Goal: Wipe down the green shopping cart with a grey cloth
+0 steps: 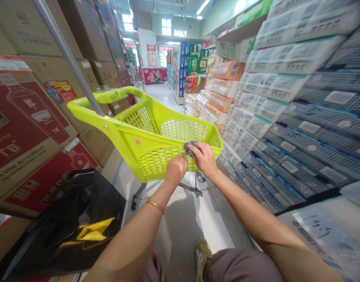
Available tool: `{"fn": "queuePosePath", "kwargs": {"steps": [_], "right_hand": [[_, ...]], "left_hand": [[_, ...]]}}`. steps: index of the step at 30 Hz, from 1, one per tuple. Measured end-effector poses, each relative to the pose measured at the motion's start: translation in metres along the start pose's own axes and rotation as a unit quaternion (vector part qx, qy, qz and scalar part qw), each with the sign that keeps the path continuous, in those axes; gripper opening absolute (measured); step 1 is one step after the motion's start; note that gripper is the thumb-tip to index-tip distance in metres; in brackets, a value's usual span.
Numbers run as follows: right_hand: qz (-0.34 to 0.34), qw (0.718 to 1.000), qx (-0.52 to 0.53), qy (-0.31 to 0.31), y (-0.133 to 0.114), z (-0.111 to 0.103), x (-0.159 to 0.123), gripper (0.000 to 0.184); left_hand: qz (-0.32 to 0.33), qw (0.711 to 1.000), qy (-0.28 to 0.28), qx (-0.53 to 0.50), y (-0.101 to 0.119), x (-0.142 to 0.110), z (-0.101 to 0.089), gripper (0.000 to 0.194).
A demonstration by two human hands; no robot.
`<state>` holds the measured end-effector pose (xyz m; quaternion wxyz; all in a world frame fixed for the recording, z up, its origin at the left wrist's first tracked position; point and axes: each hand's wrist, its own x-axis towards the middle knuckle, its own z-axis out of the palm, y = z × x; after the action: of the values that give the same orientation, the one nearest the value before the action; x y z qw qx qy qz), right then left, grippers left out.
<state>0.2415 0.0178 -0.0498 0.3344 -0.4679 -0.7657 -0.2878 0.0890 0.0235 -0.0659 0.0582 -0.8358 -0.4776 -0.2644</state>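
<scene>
Bare forearms (135, 235) are reaching forward: the right hand (204, 157), fingers bent, is gripping a crumpled grey cloth (189, 148) at the side of a lime-green shopping cart (124, 136), while the left hand (176, 169) is curling just beside it, whether pinching anything I cannot tell. Looking soft and light, the cloth is probably inviting a hold by its bunched middle; beyond the fingers the stiff-looking cart is standing on wheels (134, 205).

Single view from the wearer's head, facing forward and down along the aisle floor (182, 223). The green shopping cart (144, 144) stands near the lens, its side rim (159, 137) crossing mid-view; the lit sign (180, 33) lies well beyond.
</scene>
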Motion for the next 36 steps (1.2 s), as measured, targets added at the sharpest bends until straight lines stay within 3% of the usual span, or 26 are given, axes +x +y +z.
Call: {"fn": "queuePosePath", "kwargs": {"steps": [9, 12, 16, 26, 31, 36], "right_hand": [[-0.011, 0.998, -0.057, -0.003, -0.002, 0.006, -0.017, 0.041], [-0.030, 0.998, -0.048, -0.036, 0.005, 0.004, -0.019, 0.052], [-0.036, 0.996, -0.040, -0.073, 0.016, 0.000, -0.015, 0.047], [-0.019, 0.999, -0.035, 0.006, 0.004, 0.021, -0.022, 0.032], [-0.038, 0.996, -0.033, -0.067, -0.001, 0.034, -0.057, 0.032], [-0.117, 0.982, -0.040, -0.146, 0.003, 0.036, -0.089, 0.031]], "left_hand": [[-0.044, 0.998, -0.034, -0.021, 0.000, 0.011, 0.004, 0.028], [-0.050, 0.997, -0.044, -0.026, -0.001, 0.011, 0.002, 0.027], [-0.047, 0.998, -0.037, -0.027, -0.001, 0.012, 0.001, 0.030], [-0.033, 0.997, -0.064, -0.019, -0.004, 0.009, -0.003, 0.022], [-0.017, 0.999, -0.050, -0.010, -0.008, 0.007, -0.001, 0.029], [-0.023, 0.999, -0.038, 0.001, -0.008, 0.005, -0.003, 0.032]]}}
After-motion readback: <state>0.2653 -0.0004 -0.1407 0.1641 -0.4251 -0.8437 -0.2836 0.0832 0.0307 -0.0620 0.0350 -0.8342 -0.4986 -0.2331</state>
